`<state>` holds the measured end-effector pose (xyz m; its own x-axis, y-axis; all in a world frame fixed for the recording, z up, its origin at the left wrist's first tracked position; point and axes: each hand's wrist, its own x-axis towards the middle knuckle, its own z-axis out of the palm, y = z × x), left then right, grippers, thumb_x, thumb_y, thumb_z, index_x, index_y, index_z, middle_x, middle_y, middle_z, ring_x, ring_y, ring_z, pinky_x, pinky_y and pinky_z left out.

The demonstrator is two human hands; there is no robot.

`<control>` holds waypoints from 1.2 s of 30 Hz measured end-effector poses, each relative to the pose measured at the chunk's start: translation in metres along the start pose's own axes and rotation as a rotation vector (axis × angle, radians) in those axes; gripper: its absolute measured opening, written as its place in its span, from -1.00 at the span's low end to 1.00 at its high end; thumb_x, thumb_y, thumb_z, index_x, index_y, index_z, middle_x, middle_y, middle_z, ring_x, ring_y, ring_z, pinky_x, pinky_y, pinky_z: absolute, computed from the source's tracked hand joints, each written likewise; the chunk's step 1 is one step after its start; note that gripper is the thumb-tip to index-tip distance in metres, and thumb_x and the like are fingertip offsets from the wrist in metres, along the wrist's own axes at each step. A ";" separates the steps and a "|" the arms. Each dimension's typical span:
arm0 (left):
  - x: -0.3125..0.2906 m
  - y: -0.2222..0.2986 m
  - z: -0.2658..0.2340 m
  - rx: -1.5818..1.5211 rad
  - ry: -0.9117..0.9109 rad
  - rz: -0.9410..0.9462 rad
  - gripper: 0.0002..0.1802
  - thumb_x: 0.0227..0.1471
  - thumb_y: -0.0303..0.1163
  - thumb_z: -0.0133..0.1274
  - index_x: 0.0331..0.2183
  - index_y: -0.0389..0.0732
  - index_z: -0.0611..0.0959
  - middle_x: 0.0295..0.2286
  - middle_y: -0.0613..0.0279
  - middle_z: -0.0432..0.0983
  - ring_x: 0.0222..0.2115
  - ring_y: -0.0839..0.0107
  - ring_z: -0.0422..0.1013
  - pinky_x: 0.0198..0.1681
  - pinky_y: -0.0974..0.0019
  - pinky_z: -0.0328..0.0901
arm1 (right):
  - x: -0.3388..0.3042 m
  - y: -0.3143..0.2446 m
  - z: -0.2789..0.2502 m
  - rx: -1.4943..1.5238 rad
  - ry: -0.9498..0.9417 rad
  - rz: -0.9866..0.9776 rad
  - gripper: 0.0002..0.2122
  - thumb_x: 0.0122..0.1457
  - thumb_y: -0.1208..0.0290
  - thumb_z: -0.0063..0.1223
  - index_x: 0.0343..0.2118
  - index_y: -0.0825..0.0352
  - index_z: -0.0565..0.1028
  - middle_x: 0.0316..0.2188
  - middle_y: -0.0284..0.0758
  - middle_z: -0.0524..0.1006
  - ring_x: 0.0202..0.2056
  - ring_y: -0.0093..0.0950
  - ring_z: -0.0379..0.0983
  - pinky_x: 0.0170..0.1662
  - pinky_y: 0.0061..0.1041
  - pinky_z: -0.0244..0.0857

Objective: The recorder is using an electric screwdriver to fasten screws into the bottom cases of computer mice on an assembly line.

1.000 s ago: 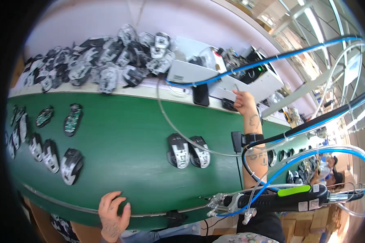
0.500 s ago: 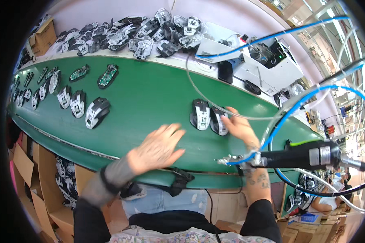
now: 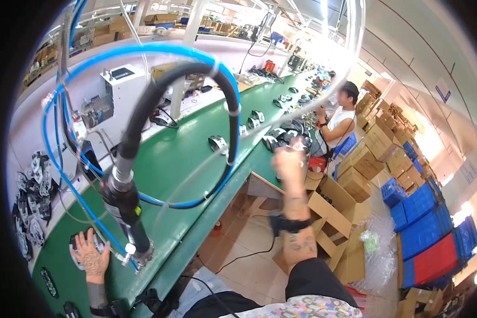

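Left hand (image 3: 91, 259): lies flat, fingers spread, pressing a black-and-white computer mouse (image 3: 77, 249) to the green tabletop (image 3: 185, 159); the grip is a palm-down hold, not a closed pinch. Half a second ago this hand hovered open above the tabletop edge; it is now planted on the work.

Powered screwdriver (image 3: 123, 204): hangs on its black hose (image 3: 196, 74) and blue air line (image 3: 63, 175) just right of the left hand, tip close above the tabletop, no hand on it.

Right hand (image 3: 290, 165): raised in the air well right of the driver, clear of the tabletop, fingers loosely curled; whether it holds anything small cannot be told. Earlier it rested on the mice.

Judgement: the mouse is secured; the driver awaits taking up.

Beyond the right hand: rows of mice (image 3: 281, 135), a seated co-worker (image 3: 340, 114), cardboard boxes (image 3: 365, 159).
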<state>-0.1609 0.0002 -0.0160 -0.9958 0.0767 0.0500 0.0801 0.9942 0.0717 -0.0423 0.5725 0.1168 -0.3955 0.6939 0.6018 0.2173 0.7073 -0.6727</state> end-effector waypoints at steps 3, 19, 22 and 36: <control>-0.008 -0.045 0.004 0.069 0.016 0.030 -0.21 -0.16 0.00 0.07 0.12 0.05 0.20 0.10 0.04 0.06 0.16 0.11 -0.05 0.10 -0.25 -0.17 | 0.045 -0.057 -0.096 0.417 0.253 0.083 -0.68 0.03 0.56 -0.19 -0.09 0.35 0.26 -0.69 -0.49 0.26 -0.75 -0.71 0.12 -0.72 -0.67 -0.01; -0.100 -0.152 0.008 0.286 0.069 -0.308 -0.35 0.02 -0.02 -0.12 0.10 -0.10 0.20 0.04 -0.07 0.13 0.10 0.06 0.04 0.06 -0.17 -0.03 | -0.228 -0.288 0.061 0.998 -0.327 -0.734 -0.34 -0.11 0.44 0.18 0.06 0.50 0.12 0.00 -0.02 0.20 0.02 -0.16 0.17 0.04 -0.31 0.10; -0.099 -0.170 0.051 0.318 0.386 -0.166 -0.38 0.02 -0.11 -0.08 0.06 -0.21 0.23 0.04 -0.17 0.10 0.07 -0.04 0.05 0.10 -0.06 -0.04 | -0.232 -0.320 0.080 1.231 -0.423 -0.520 -0.42 -0.04 0.43 0.14 0.03 0.48 0.15 -0.11 -0.10 0.33 -0.06 -0.34 0.30 -0.03 -0.42 0.17; -0.030 -0.054 -0.046 -2.650 -0.030 -0.339 -0.46 -0.02 -0.25 -0.06 0.03 -0.13 0.30 -0.16 0.12 0.33 -0.27 0.19 0.39 -0.21 -0.02 0.37 | -0.220 -0.341 0.161 1.651 -0.921 0.031 -0.27 -0.07 -0.46 -0.44 -0.41 0.28 0.34 -0.73 -0.37 0.29 -0.69 -0.52 0.22 -0.59 -0.53 0.16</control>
<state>-0.1337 -0.0596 0.0244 -0.9789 0.0565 -0.1963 -0.1298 -0.9140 0.3843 -0.1728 0.1569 0.1442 -0.8196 0.0275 0.5722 -0.5033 -0.5118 -0.6963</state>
